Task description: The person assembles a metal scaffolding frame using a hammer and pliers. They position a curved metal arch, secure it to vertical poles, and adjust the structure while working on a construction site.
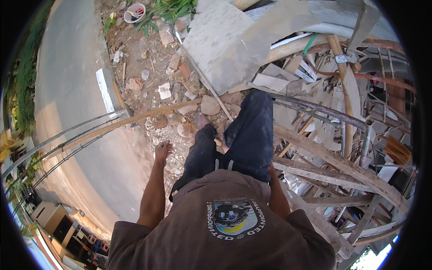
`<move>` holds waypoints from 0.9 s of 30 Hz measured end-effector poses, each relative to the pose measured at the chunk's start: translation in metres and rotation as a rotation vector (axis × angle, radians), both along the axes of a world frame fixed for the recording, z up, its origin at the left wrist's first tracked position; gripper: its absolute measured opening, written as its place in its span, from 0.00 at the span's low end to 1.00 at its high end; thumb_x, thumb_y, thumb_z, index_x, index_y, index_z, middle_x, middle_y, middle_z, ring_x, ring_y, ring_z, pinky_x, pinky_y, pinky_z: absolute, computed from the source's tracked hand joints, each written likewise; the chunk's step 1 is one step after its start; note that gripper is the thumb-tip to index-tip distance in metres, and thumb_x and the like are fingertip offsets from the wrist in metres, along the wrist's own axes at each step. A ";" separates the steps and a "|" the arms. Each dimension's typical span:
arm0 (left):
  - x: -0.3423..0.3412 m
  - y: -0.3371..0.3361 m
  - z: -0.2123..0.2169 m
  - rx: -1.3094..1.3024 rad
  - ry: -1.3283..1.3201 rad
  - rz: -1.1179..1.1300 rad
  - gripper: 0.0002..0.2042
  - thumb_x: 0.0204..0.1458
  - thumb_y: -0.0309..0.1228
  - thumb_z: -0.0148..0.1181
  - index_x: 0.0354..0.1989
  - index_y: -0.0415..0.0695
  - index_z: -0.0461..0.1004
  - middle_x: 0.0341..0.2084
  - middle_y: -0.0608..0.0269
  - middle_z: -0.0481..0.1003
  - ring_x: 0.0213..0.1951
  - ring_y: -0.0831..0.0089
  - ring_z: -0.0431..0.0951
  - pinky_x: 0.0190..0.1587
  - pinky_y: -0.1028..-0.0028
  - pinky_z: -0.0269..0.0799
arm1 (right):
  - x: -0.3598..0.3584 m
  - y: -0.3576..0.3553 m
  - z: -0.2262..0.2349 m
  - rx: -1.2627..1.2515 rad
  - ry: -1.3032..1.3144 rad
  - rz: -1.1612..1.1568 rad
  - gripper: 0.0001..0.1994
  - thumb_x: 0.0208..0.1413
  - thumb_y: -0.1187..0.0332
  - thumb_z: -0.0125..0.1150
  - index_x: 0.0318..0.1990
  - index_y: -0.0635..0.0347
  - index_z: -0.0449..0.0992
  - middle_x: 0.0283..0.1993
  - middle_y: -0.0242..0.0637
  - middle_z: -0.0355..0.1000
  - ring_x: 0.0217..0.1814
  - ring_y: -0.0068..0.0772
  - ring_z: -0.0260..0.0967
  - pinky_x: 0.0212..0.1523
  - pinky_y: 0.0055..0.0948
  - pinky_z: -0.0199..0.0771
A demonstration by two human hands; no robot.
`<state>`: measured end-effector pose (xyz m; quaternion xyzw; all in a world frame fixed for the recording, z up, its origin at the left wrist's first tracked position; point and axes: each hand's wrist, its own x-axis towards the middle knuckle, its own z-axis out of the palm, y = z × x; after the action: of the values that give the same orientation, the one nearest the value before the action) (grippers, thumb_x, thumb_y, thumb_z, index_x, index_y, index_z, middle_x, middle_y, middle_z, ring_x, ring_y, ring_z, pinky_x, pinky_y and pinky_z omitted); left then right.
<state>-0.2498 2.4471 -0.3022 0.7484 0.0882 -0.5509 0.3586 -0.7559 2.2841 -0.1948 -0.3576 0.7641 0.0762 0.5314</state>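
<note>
My left hand (163, 150) hangs out over the rubble at my left side, its fingers loosely bent and apart, with nothing in it. My right hand (272, 173) is down beside my right thigh, close to the end of a wooden beam (324, 175). Its fingers are mostly hidden by my trouser leg and shirt, so I cannot see whether it touches the beam. My dark trousers (248, 139) are dusty, and one bare foot (201, 120) shows on the stony ground.
A long wooden pole (148, 114) crosses on the left beside thin metal rods. Grey sheets (220, 42) lie ahead. Beams, metal pipes (328, 112) and broken boards are piled on the right. Bricks (185, 69) and a white bucket (134, 13) with tools lie farther off, near a paved road (72, 58).
</note>
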 end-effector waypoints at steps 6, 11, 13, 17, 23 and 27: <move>-0.025 0.010 0.019 0.053 0.003 -0.089 0.13 0.65 0.39 0.58 0.47 0.41 0.77 0.35 0.63 0.79 0.33 0.76 0.79 0.36 0.74 0.74 | 0.035 -0.021 -0.042 0.197 -0.004 -0.118 0.12 0.65 0.68 0.57 0.29 0.66 0.76 0.31 0.44 0.77 0.29 0.39 0.75 0.33 0.43 0.76; -0.054 -0.005 0.040 0.051 -0.021 -0.160 0.15 0.66 0.35 0.55 0.52 0.36 0.76 0.35 0.62 0.79 0.33 0.76 0.79 0.35 0.75 0.74 | 0.022 -0.033 -0.163 0.177 -0.173 -0.312 0.13 0.68 0.70 0.50 0.32 0.68 0.73 0.25 0.40 0.71 0.18 0.36 0.68 0.20 0.40 0.73; -0.073 -0.009 0.039 0.022 -0.032 -0.214 0.14 0.67 0.34 0.55 0.51 0.35 0.76 0.33 0.63 0.78 0.31 0.78 0.78 0.34 0.77 0.74 | 0.038 -0.067 -0.204 0.151 -0.135 -0.351 0.11 0.67 0.70 0.48 0.35 0.69 0.73 0.25 0.41 0.71 0.18 0.36 0.68 0.19 0.41 0.73; -0.114 -0.009 0.029 0.073 -0.083 -0.371 0.13 0.67 0.32 0.56 0.49 0.34 0.77 0.30 0.64 0.78 0.31 0.79 0.77 0.35 0.77 0.73 | 0.060 -0.148 -0.322 0.017 -0.045 -0.238 0.08 0.67 0.71 0.52 0.40 0.68 0.73 0.25 0.41 0.70 0.18 0.36 0.68 0.18 0.39 0.73; -0.133 -0.026 0.008 0.134 -0.382 -0.724 0.10 0.63 0.30 0.57 0.44 0.37 0.80 0.34 0.50 0.82 0.37 0.57 0.84 0.42 0.65 0.77 | 0.065 -0.228 -0.515 -0.045 -0.071 -0.476 0.07 0.61 0.73 0.55 0.41 0.68 0.76 0.25 0.46 0.74 0.21 0.40 0.73 0.19 0.41 0.78; -0.129 -0.031 -0.006 0.189 -0.348 -0.660 0.09 0.62 0.31 0.59 0.43 0.40 0.81 0.37 0.49 0.82 0.41 0.51 0.83 0.43 0.62 0.78 | 0.054 -0.266 -0.608 -0.054 -0.074 -0.252 0.09 0.67 0.67 0.52 0.46 0.63 0.74 0.29 0.41 0.73 0.20 0.38 0.71 0.16 0.38 0.71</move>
<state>-0.3784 2.4166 -0.3082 0.8487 -0.1692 -0.4909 0.1007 -0.7021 2.0177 -0.8028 -0.2758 0.7847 -0.0250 0.5545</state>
